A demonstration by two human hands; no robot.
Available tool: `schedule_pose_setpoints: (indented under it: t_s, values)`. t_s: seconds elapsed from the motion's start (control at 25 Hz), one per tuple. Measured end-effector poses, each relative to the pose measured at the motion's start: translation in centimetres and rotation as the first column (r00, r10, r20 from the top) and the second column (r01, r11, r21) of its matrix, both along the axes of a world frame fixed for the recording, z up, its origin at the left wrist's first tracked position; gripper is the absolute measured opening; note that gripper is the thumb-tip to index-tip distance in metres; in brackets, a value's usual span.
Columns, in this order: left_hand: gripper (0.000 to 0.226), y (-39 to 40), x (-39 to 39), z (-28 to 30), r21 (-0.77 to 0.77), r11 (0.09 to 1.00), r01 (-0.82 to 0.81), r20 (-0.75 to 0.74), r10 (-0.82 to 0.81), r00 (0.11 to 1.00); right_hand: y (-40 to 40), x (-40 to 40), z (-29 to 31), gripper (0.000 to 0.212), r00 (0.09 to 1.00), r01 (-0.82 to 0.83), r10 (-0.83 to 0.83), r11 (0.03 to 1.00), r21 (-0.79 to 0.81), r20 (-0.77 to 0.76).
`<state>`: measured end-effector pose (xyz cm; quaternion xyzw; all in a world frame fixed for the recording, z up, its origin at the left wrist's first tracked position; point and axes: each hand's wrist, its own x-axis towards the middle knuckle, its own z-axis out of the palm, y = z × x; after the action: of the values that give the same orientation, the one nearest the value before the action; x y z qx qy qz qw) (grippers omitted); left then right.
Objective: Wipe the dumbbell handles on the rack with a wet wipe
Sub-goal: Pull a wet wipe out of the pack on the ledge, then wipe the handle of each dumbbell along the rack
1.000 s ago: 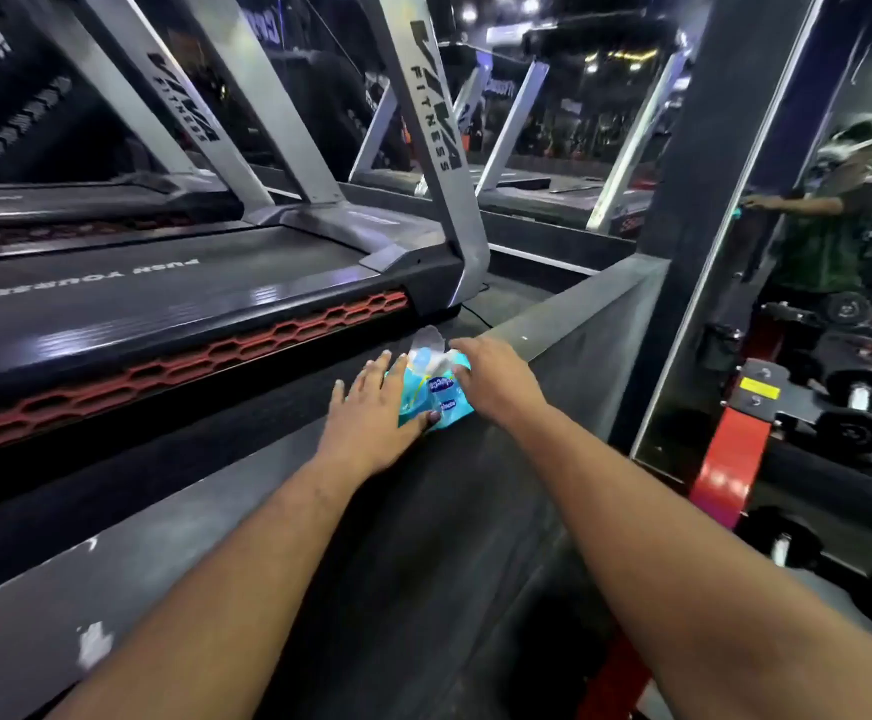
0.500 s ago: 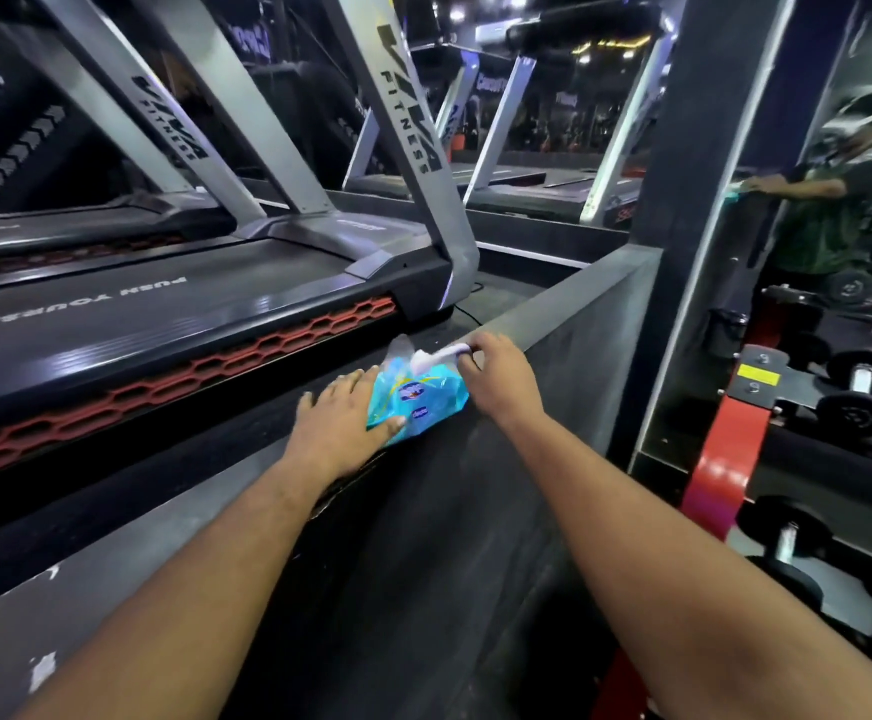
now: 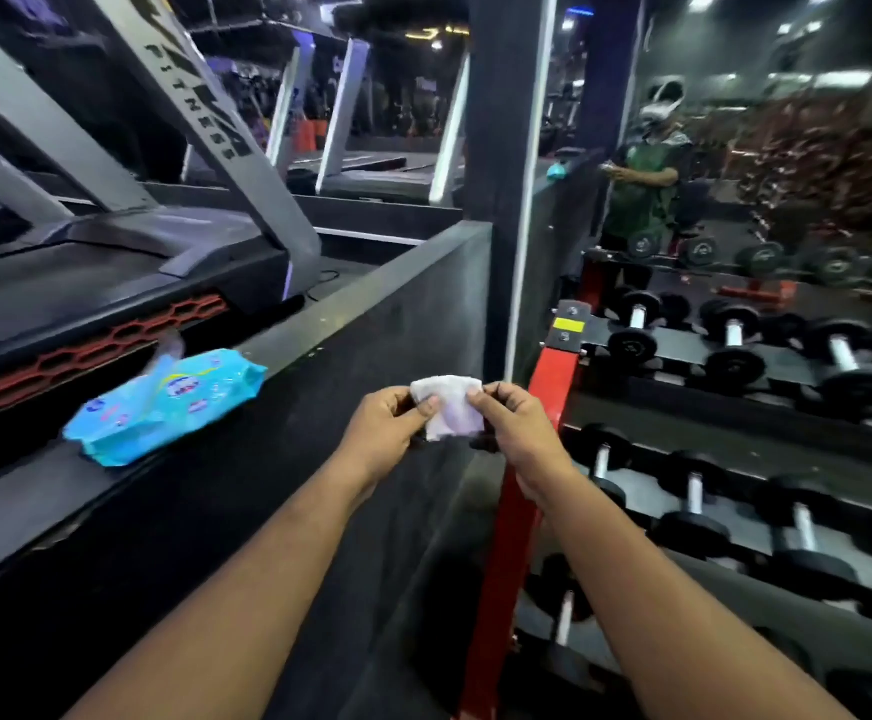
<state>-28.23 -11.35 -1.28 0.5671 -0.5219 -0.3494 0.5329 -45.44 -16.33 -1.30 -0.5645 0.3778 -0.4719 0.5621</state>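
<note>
A folded white wet wipe [image 3: 449, 414] is held in front of me at mid frame. My left hand [image 3: 381, 433] pinches its left edge and my right hand [image 3: 519, 433] pinches its right edge. The blue wipe pack [image 3: 163, 405] lies on the grey ledge [image 3: 350, 298] to the left, its flap standing up, no hand on it. To the right stands the dumbbell rack [image 3: 683, 350] with its red upright [image 3: 553, 387]. Black dumbbells with silver handles [image 3: 732, 332] lie in rows on its tiers, a lower handle [image 3: 693, 491] nearer to me.
Treadmills [image 3: 111, 283] fill the left behind the ledge. A dark pillar [image 3: 501, 148] and a mirror [image 3: 735, 148] rise behind the rack; the mirror shows a person and more dumbbells.
My right hand pulled a wipe out of the pack. My left hand let go of the pack, and both hands moved right with the wipe. The view swung right toward the rack.
</note>
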Motion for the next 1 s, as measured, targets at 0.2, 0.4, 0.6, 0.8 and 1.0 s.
schedule_pose_setpoints:
  t_s: [0.2,0.4,0.6,0.8,1.0]
  values:
    - [0.01,-3.1,-10.3,-2.0,0.007,0.989,0.145,-0.036,-0.144,0.989,-2.4,-12.4,-2.1,0.025,0.973,0.172,-0.178,0.984,-0.052,-0.147]
    - [0.04,-5.7,-16.2,-3.1,0.076,0.906,0.417,0.148,-0.424,0.893,-3.6,-20.1,-1.8,0.023,0.89,0.155,-0.236,0.961,-0.228,-0.389]
    - [0.048,-8.9,-20.0,-1.4,0.124,0.792,0.598,-0.121,-0.586,0.801,-5.7,-23.5,0.2,0.012,0.768,-0.166,-0.049,0.947,-0.273,-0.639]
    - [0.04,-12.8,-20.4,-0.8,0.178,0.684,0.707,0.048,-0.724,0.688,-8.1,-25.0,2.3,0.011,0.55,-0.286,-0.053,0.926,-0.247,-0.833]
    - [0.032,-17.9,-19.9,-0.8,0.124,0.723,0.679,0.435,-0.655,0.618,-10.1,-25.1,3.4,0.014,0.308,-0.314,-0.135,0.92,-0.235,-0.942]
